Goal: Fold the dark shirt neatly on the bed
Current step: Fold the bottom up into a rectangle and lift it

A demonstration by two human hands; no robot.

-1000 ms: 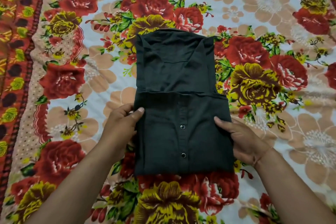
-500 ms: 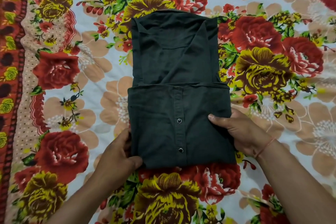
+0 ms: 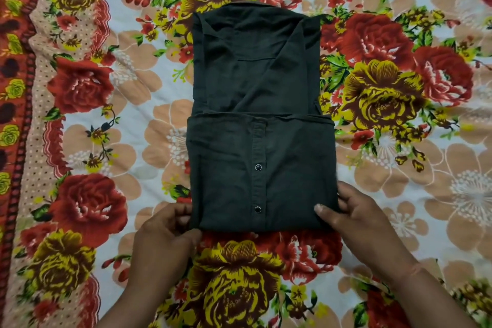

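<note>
While the dark shirt (image 3: 259, 125) lies half-folded on the floral bedsheet (image 3: 399, 168), my left hand (image 3: 165, 242) and right hand (image 3: 354, 218) pinch its near corners. Next I'd say lift and flip that bottom half up over the collar, keeping edges lined up.

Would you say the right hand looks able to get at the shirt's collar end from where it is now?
Probably yes: the right hand grips the shirt at its near corner, and nothing lies between it and the collar end.
</note>
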